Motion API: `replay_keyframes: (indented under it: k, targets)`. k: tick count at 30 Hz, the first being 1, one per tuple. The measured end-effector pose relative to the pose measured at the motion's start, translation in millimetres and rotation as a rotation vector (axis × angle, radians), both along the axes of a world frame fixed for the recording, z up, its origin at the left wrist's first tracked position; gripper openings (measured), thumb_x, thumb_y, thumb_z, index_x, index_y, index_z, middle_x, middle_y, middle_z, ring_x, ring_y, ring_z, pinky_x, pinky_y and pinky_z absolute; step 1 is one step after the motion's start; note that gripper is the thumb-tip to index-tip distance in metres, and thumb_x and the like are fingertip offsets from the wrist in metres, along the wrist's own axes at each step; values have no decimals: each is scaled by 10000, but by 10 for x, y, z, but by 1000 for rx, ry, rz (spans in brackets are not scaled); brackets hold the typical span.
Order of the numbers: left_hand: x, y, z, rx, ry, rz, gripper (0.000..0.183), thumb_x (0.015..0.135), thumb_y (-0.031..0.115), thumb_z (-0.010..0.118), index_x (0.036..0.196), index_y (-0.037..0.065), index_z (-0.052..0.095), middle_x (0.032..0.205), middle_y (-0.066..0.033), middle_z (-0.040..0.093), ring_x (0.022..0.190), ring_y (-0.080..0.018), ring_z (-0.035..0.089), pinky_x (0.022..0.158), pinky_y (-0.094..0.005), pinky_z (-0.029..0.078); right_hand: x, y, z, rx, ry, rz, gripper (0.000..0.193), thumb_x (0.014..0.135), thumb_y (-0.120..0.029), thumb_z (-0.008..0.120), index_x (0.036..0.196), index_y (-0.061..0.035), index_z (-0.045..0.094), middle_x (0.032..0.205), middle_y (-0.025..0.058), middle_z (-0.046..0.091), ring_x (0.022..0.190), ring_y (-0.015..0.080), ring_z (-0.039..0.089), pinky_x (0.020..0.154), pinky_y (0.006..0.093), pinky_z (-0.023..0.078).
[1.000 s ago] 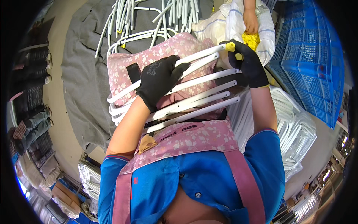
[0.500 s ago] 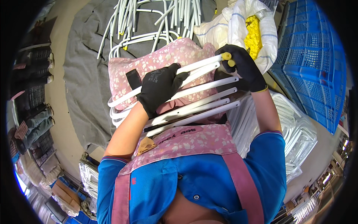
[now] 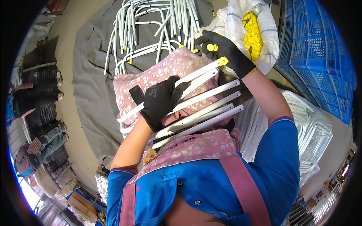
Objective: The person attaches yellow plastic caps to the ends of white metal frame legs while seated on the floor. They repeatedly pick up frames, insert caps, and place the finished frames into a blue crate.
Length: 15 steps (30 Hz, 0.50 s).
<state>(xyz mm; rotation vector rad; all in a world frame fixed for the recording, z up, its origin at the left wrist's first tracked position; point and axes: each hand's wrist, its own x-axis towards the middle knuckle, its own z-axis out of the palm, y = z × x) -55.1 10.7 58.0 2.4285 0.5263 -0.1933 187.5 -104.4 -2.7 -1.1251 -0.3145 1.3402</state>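
In a black glove, my left hand (image 3: 160, 100) is closed around a white bent metal tube (image 3: 200, 72) lying across my lap. Its far end wears a yellow plastic cap (image 3: 223, 61). Several more white tubes (image 3: 213, 90) with small holes near their ends lie beside it, nearer my body. My right hand (image 3: 228, 52), also gloved in black, is just beyond the capped end, with its fingers curled around another yellow cap (image 3: 212, 48). A further bit of yellow shows by its fingertips. My pink flowered apron (image 3: 151, 81) lies under the tubes.
Ahead, a pile of white bent tubes (image 3: 166, 19) rests on a grey cloth (image 3: 94, 56). A white woven sack (image 3: 270, 37) of yellow caps (image 3: 252, 37) stands right, beside blue crates (image 3: 313, 45). Plastic-wrapped tubes (image 3: 301, 132) lie near my right elbow. People sit far left.
My right hand has moved away from the tube's end, up and to the left, leaving a yellow cap there. My left hand still grips the tube. The whole view has shifted slightly.
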Motion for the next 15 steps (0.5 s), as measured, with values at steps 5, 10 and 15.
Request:
replay_keyframes:
  k: [5,10,15]
  targets:
    - [25,4,-44,23,33,-16,301,967,350,547,1077,78,611,654,-154,636,635,-369,647,569,-459,485,-83,-17,15,-6,19,-70,310,989,-307,543,993,-25,672,701,-21,544,537,53,455,495,188,359]
    - [59,38,-78,24,-27,-29,245,959,323,570,996,85,615,633,-161,617,618,-373,638,550,-457,474,-152,50,-72,84,103,-40,267,978,-287,578,973,-37,671,726,-28,590,585,28,502,502,163,373]
    - [89,33,-45,7,26,-18,224,939,291,581,981,73,614,633,-157,619,610,-362,636,548,-449,473,-189,74,-184,54,170,-171,290,999,-314,549,994,-48,666,730,-26,604,607,34,528,530,178,401]
